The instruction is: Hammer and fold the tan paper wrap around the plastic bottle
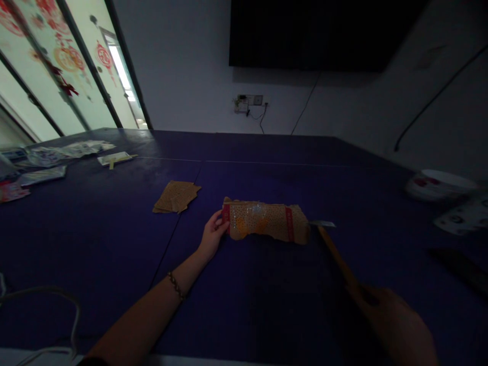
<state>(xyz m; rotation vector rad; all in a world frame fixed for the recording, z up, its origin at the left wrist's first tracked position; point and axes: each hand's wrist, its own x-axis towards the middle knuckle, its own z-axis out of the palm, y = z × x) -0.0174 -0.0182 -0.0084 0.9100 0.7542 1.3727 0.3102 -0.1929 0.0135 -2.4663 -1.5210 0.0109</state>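
Your left hand (212, 235) pinches a cardboard piece (263, 221) just below the frame's centre, while at lower right your right hand (392, 315) grips a wooden-handled tool (339, 258).

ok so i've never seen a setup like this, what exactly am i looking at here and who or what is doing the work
There's no machine: these are a person's bare hands, seen from a camera worn on the head, looking forward and down. It's one view, rather dark. The left hand grips the left end of a printed cardboard strip on a dark purple table. The right hand holds a wooden-handled tool; its metal head is by the strip's right end. More cardboard pieces lie beyond the left hand, flat packets at far left, and a white bowl, blurred, at right.
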